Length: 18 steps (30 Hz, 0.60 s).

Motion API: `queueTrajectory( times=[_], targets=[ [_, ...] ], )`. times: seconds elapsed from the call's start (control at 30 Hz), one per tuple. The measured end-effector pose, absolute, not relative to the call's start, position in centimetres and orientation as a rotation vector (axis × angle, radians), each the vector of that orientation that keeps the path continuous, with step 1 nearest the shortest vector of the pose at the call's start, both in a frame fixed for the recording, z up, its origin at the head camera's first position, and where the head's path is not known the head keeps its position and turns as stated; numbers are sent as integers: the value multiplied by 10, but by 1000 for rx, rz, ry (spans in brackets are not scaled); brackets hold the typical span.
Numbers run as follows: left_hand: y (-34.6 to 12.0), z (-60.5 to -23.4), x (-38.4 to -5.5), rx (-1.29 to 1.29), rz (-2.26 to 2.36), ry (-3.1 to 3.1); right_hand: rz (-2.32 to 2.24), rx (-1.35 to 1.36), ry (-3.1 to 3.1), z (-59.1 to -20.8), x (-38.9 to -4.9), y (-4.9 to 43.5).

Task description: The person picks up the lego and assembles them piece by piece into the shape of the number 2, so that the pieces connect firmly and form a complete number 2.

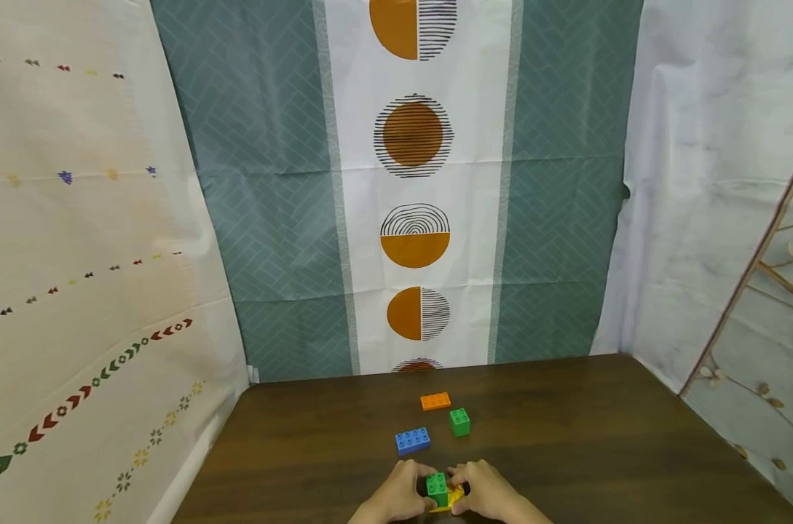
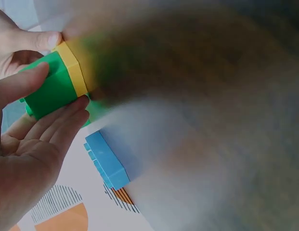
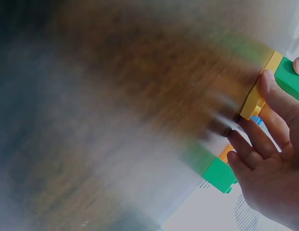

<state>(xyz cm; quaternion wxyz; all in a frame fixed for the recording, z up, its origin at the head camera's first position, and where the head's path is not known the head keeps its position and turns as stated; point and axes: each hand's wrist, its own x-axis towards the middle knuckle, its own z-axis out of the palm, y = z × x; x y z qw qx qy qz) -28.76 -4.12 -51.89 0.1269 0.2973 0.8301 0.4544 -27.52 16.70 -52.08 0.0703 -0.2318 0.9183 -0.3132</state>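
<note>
A tall green toy brick point(image 1: 437, 489) stands on the left part of a thin yellow toy plate point(image 1: 456, 495) at the table's near edge. My left hand point(image 1: 399, 493) grips the green brick, thumb on one side and fingers on the other, as the left wrist view shows. From the right, my right hand point(image 1: 489, 490) pinches the bare end of the yellow plate between thumb and fingers. In the right wrist view its thumb lies along the edge of the yellow plate point(image 3: 250, 103), with several yellow studs facing the fingers.
Beyond the hands lie a blue brick point(image 1: 412, 441), a second green brick point(image 1: 460, 422) and, farther back, a flat orange brick point(image 1: 435, 401). All rest on the dark wooden table point(image 1: 304, 437). Patterned cloths point(image 1: 271, 218) hang behind and at both sides.
</note>
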Motion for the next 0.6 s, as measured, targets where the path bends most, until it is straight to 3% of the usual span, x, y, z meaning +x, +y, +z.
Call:
queueTrajectory(
  times=[0.6],
  targets=[
    [-41, -522, -287, 806, 1344, 2402, -939, -711, 2771, -523, -276, 168]
  ],
)
